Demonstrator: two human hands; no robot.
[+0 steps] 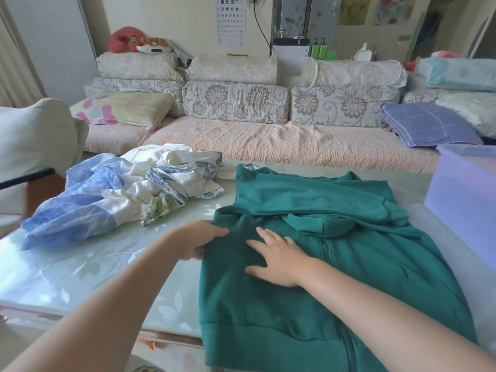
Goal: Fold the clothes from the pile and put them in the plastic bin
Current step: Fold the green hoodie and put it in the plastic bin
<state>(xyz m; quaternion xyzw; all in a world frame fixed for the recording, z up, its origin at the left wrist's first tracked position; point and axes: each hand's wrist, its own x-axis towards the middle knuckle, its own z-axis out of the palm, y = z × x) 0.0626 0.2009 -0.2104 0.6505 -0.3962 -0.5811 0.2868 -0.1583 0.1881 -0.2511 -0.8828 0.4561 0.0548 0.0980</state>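
Clearly the person is working partway through one garment, and most of the job is lying ahead. A green hoodie (335, 264) is lying front-up on the table (80, 277), with its hem toward the near edge and its zip running down the middle. A sleeve is lying folded across the chest, so the first folds appear to be made, but the body is not yet folded into a compact shape.

The left hand (200, 244) is gripping the hoodie's left side edge, thumb on top and fingers tucked beneath the cloth, as if getting ready to bring that side inward. The right hand (279, 260) is lying flat on the chest panel with fingers straight and spread, pressing the fabric down and holding nothing.

Beyond the left hand, the pile (120, 194) is sitting on the far left part of the table. It is made up of blue, white and patterned garments, crumpled together and reaching up to the hoodie's far corner. How many pieces it is holding is hard to tell.

The plastic bin (464, 191) is standing just to the right of the hoodie. Only part of it is showing and its inside is out of sight, so whether anything is already lying in it cannot be told. Judging from this, the hoodie is needing more folds before going into the bin, and the whole pile is waiting after it.
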